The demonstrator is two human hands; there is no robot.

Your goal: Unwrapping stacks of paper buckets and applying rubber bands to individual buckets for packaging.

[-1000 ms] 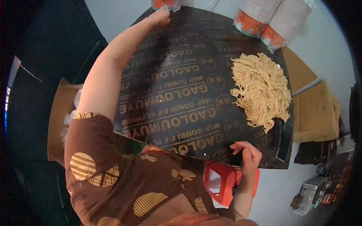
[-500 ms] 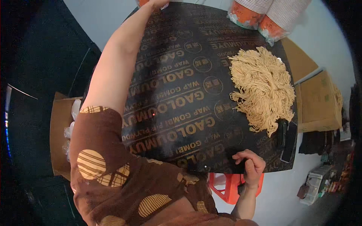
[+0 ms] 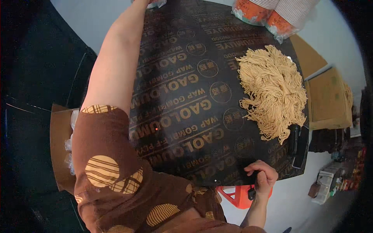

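Hands first: the left one is cut off past the top edge around 11 o'clock, can't tell what its fingers are doing, but one plastic-wrapped bundle peeks in beside that wrist. Right hand is at 4 o'clock over the edge of a black plywood tabletop, fingers loosely curled, thumb apart from the index. One big heap of pale noodles sits between 2 and 3. Also: two wrapped stacks of orange bowls at 1, two cardboard boxes (one at 3, one between 8 and 9), one red plastic stool at 5.
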